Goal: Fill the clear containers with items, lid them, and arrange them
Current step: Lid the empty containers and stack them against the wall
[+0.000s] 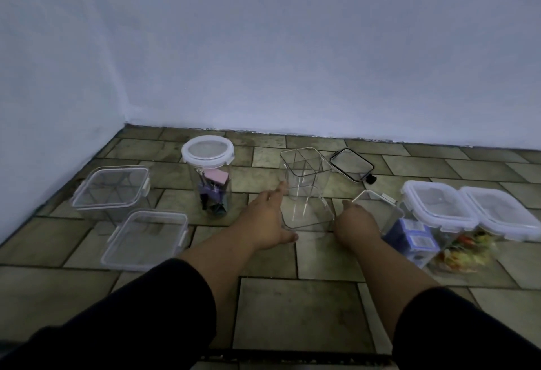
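Observation:
A tall clear square container stands open and empty on the tiled floor in the middle. My left hand lies against its left side, index finger stretched along the wall and thumb at the base. My right hand sits at its lower right corner, between it and a second open clear container; its fingers point away and are partly hidden. A black-rimmed lid lies flat behind them. A tall round jar with a white lid holds binder clips.
Two lidded, empty square containers sit at the left. At the right, two white-lidded containers stand over colourful items, with blue boxes beside them. The wall runs close behind.

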